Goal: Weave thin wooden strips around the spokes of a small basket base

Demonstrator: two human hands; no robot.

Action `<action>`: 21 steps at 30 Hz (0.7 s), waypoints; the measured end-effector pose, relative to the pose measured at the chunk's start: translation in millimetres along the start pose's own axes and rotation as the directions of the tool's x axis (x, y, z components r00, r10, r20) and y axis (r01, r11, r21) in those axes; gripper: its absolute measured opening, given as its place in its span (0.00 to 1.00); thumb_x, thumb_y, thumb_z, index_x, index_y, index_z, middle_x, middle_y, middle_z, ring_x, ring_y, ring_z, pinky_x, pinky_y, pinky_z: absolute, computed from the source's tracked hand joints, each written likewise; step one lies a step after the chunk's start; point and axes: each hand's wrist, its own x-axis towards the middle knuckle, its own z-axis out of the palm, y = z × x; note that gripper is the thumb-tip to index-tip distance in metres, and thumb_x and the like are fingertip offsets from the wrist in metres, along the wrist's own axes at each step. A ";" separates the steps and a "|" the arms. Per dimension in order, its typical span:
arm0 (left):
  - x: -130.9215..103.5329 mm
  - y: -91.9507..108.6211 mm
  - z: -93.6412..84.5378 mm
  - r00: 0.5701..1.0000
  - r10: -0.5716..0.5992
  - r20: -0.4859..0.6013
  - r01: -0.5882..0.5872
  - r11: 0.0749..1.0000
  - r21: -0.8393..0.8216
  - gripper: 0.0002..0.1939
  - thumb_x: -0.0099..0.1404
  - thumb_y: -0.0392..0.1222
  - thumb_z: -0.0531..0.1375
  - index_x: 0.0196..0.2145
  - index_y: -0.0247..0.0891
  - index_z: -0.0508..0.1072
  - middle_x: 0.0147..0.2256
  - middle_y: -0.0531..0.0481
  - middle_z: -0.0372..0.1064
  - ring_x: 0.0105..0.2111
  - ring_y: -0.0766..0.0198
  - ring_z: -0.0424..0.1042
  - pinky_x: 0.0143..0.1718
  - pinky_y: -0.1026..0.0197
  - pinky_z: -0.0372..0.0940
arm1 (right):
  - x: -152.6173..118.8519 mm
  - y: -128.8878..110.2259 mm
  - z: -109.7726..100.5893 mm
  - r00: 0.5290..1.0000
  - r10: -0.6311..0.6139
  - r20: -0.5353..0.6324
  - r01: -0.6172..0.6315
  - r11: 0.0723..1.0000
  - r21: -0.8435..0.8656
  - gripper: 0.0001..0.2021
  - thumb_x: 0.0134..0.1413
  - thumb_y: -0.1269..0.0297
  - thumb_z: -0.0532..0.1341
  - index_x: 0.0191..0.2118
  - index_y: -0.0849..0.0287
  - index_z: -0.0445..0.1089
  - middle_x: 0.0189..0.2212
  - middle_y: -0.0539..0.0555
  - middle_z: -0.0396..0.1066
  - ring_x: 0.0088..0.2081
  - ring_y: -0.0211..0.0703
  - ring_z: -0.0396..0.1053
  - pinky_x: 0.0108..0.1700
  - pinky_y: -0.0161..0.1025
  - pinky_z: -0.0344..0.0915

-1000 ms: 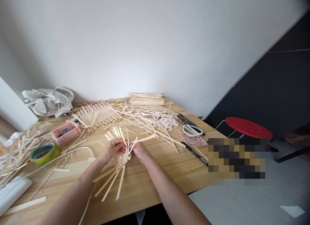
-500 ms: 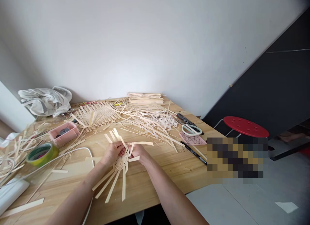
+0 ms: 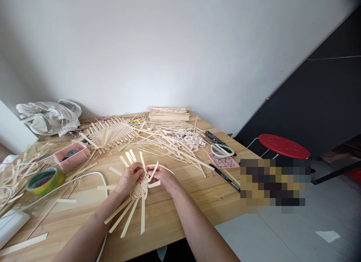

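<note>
Between my hands is a small round weaving of pale bamboo strips (image 3: 138, 189), its loose strip ends fanning out on all sides. My left hand (image 3: 130, 178) grips its left upper edge, thumb and fingers pinched together. On the opposite side, my right hand (image 3: 161, 176) is closed on a strip at the upper right edge; that strip bends out over the fingers. The right fingertips are partly hidden behind the strips. Two of the upper strips stand up between the hands, spread apart in a V.
A larger woven bamboo mat (image 3: 111, 132) and a strip bundle (image 3: 168, 114) lie at the back. Scissors (image 3: 222, 150) and a black pen (image 3: 225, 178) are on the right. Left are a pink box (image 3: 72, 156), a tape roll (image 3: 45, 181) and a white cable (image 3: 84, 174).
The strips at the upper edge have spread apart, one now tilting right near my right hand. My hands stay on the weaving, and the whole view has shifted slightly.
</note>
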 end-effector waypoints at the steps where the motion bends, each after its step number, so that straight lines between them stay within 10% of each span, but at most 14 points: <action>1: 0.0 0.5 0.3 1.000 -0.010 -0.003 0.010 1.000 -0.023 0.07 0.52 0.42 0.56 0.25 0.35 0.66 0.18 0.56 0.62 0.18 0.71 0.60 0.20 0.68 0.57 | -1.0 -2.2 0.5 1.000 -0.004 -0.002 0.004 1.000 0.015 0.09 0.34 0.65 0.61 0.28 0.61 0.72 0.19 0.49 0.68 0.21 0.32 0.61 0.22 0.29 0.57; 13: -1.1 -0.6 2.3 0.999 -0.043 -0.030 0.040 0.993 -0.115 0.11 0.49 0.45 0.60 0.24 0.35 0.64 0.17 0.57 0.61 0.17 0.72 0.59 0.19 0.69 0.56 | -1.3 -7.4 3.1 0.972 -0.234 0.015 0.234 0.960 -0.155 0.10 0.40 0.61 0.60 0.30 0.61 0.71 0.22 0.50 0.67 0.24 0.34 0.62 0.26 0.31 0.60; 21: 0.3 -6.1 2.0 1.000 -0.023 -0.002 0.023 0.995 -0.093 0.12 0.51 0.47 0.59 0.26 0.36 0.63 0.16 0.58 0.59 0.16 0.72 0.58 0.19 0.69 0.55 | -4.2 -9.9 -4.0 0.987 -0.115 0.109 0.128 0.985 -0.118 0.10 0.37 0.65 0.61 0.31 0.60 0.66 0.26 0.48 0.65 0.26 0.33 0.63 0.28 0.31 0.59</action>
